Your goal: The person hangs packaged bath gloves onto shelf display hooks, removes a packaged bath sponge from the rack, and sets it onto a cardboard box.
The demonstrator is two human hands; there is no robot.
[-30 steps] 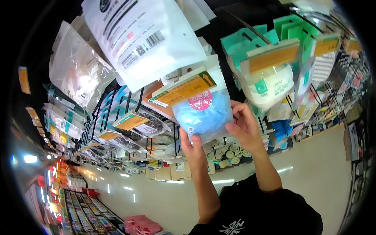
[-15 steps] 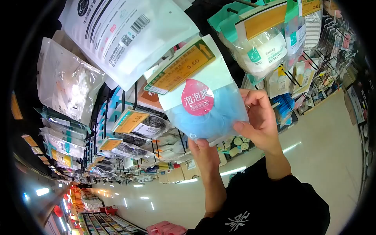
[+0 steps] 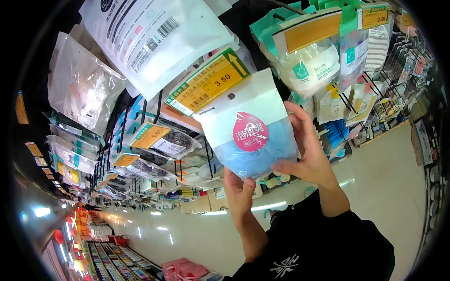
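A clear and white packet [image 3: 253, 126] with a light blue puffy item inside and a round pink label is held between my two hands. My left hand [image 3: 239, 189] grips its bottom edge, the thumb on the front. My right hand [image 3: 309, 150] holds its right side, thumb in front and fingers behind. The packet's punched hole shows near its top. Just above hangs a yellow and green price tag [image 3: 209, 83] reading 3.50, overlapping the packet's upper left.
A large white pouch [image 3: 154, 42] hangs at the upper left. Green-topped bath packets [image 3: 309, 61] hang at the upper right. Dark sponge packets [image 3: 176, 143] hang on hooks at the left. Below lie the pale floor [image 3: 375, 187] and a pink bundle [image 3: 183, 269].
The packet has moved down and away from the price tag, and its top hole has come into view. Both hands have moved with it, still holding it.
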